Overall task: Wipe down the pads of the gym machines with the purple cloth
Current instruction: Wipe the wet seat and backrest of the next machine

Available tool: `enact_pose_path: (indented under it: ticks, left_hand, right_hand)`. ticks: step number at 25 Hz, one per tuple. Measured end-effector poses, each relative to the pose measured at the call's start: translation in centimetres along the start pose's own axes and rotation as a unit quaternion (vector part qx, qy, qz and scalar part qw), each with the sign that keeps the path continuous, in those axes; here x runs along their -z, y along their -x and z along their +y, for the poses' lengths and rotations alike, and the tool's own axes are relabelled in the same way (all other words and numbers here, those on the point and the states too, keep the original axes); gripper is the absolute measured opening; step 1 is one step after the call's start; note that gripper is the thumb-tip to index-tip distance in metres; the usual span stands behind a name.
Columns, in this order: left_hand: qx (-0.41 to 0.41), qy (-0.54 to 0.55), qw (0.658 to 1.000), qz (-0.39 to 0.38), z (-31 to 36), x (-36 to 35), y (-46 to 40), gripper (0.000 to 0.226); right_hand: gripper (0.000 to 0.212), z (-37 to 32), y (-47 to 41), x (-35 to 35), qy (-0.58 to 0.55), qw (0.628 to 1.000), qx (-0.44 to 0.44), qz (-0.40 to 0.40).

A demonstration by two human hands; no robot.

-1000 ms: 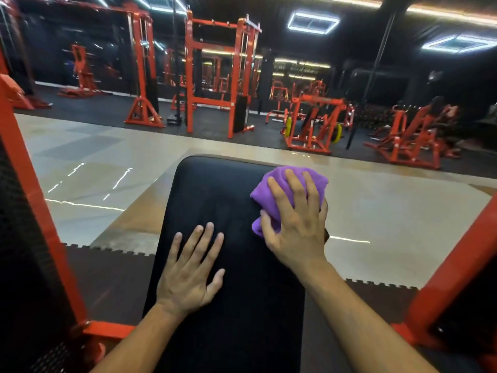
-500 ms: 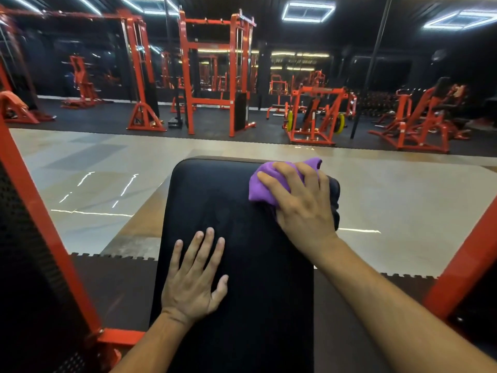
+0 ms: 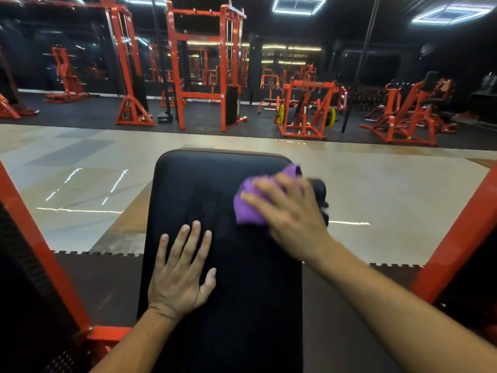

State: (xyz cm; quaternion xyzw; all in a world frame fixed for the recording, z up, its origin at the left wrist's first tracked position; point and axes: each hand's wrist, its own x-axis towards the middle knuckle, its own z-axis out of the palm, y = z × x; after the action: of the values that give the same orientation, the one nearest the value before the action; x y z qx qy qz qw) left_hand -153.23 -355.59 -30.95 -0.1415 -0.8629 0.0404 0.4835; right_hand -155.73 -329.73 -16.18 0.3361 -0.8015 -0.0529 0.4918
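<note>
One black pad point(image 3: 204, 189), orange machines point(image 3: 204, 65), tiled floor point(image 3: 80, 168)

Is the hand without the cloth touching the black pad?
Touching. The head view shows the left hand lying flat, fingers spread, palm down on the black pad, with no gap visible beneath it.

Purple cloth point(image 3: 246, 208), black pad point(image 3: 215, 265), orange machine frames point(image 3: 177, 63)
</note>
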Motion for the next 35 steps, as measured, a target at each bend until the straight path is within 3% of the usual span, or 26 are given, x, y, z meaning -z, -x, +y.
enact_pose_path:
  ticks: [3, 5, 9, 12, 18, 20, 23, 26, 29, 32, 35]
  left_hand:
    - [0.001, 0.007, 1.000, 0.002, 0.0, 0.0, 0.2, 0.081]
    - [-0.001, 0.010, 1.000, 0.002, 0.1, -0.1, 0.2, 0.080]
    - [-0.002, 0.013, 1.000, -0.001, -0.1, 0.0, 0.2, 0.079]
    - [0.000, 0.012, 1.000, -0.007, -0.1, 0.4, -0.1, 0.080]
    - [-0.014, 0.025, 0.998, -0.051, 0.5, 1.6, 4.1, 0.080]
    - [-0.052, 0.001, 0.996, -0.067, 0.5, 1.4, 6.1, 0.091]
    - [-0.031, 0.005, 0.998, -0.051, 0.1, 0.6, 7.1, 0.090]
    - [-0.042, 0.024, 0.998, -0.044, 0.6, 0.1, 7.3, 0.086]
    - [-0.034, 0.029, 0.999, -0.025, 0.5, -0.6, 7.6, 0.078]
    - [-0.031, 0.033, 0.998, -0.034, 0.5, -0.4, 7.3, 0.076]
    - [-0.036, 0.032, 0.998, -0.047, 0.3, 0.2, 7.4, 0.077]
  right_hand:
    - [0.051, 0.4, -4.5, 0.2, -0.008, 0.995, -0.095, 0.005]
    - [0.057, -1.0, -2.5, 0.0, -0.021, 0.993, -0.116, 0.008]
    - [0.066, -4.1, 5.5, -0.2, -0.062, 0.995, -0.054, -0.053]
    - [0.070, -3.9, 6.9, 0.9, -0.094, 0.989, -0.017, -0.116]
    - [0.071, -1.0, 2.8, 5.9, -0.126, 0.989, 0.004, -0.084]
    - [0.066, 1.1, 0.7, 6.4, -0.089, 0.993, 0.041, -0.066]
    - [0.055, 2.3, -2.9, 3.5, -0.027, 0.986, 0.146, -0.079]
    - [0.051, 0.8, -7.1, 0.7, -0.005, 0.978, 0.195, -0.076]
    - [0.039, -3.8, -12.6, -1.6, -0.008, 0.986, 0.164, -0.036]
    - [0.024, -7.6, -16.9, -2.8, -0.005, 0.988, 0.144, -0.050]
    - [0.035, -5.4, -16.0, -1.7, 0.000, 0.965, 0.247, -0.086]
